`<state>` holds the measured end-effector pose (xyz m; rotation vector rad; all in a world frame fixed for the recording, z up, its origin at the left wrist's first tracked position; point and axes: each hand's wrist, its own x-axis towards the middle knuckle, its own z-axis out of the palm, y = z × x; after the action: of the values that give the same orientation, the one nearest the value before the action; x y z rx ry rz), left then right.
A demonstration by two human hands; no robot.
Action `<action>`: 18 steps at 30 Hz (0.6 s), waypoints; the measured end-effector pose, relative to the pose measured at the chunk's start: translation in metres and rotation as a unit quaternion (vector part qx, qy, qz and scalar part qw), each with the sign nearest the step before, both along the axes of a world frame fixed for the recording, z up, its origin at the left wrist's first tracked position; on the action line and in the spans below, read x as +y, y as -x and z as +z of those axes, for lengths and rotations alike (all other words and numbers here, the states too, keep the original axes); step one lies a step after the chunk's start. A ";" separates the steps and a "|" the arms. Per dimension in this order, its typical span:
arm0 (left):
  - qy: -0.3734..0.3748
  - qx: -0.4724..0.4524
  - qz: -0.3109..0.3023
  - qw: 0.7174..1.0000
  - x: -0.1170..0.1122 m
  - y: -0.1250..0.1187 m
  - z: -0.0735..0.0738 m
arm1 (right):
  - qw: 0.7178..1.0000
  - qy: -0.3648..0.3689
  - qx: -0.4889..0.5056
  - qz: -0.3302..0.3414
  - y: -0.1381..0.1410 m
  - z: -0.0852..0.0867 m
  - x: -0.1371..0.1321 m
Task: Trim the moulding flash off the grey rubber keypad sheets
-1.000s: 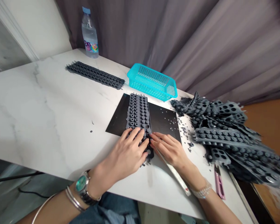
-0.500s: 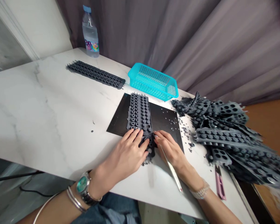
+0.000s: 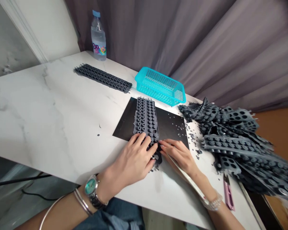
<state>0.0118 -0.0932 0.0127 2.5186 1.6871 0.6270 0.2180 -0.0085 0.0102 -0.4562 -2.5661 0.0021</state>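
A grey rubber strip (image 3: pixel 146 118) studded with rows of round buttons lies lengthwise on a black mat (image 3: pixel 169 123). My left hand (image 3: pixel 134 159) presses flat on the strip's near end, fingers spread. Just to its right, my right hand (image 3: pixel 180 155) is closed around a thin pale blade-like tool (image 3: pixel 188 177), whose tip meets the strip's near right edge. The strip's nearest part is hidden under my left hand.
A large heap of grey rubber strips (image 3: pixel 240 143) fills the table's right side. A turquoise basket (image 3: pixel 160 86) stands behind the mat. Another grey strip (image 3: pixel 103 77) lies at back left near a water bottle (image 3: pixel 99 36). Small grey discs (image 3: pixel 179 127) scatter on the mat; pink clippers (image 3: pixel 228 191) lie at right.
The view has shifted slightly. My right hand has tilted the tool and drawn closer to the strip's edge; my left hand stays pressed on the strip.
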 end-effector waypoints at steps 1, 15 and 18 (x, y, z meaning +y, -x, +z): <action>0.003 -0.001 -0.001 1.000 0.000 0.000 0.000 | 1.000 -0.012 -0.006 0.004 0.000 0.000 0.001; 0.009 -0.007 0.000 1.000 0.002 0.000 -0.002 | 0.996 -0.049 -0.062 0.031 -0.002 -0.008 0.004; 0.013 -0.010 -0.002 1.000 0.002 0.000 -0.002 | 0.993 -0.058 -0.093 0.040 -0.002 -0.003 0.003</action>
<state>0.0117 -0.0910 0.0111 2.4886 1.6727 0.6254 0.2203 -0.0058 0.0071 -0.3209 -2.7468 -0.1681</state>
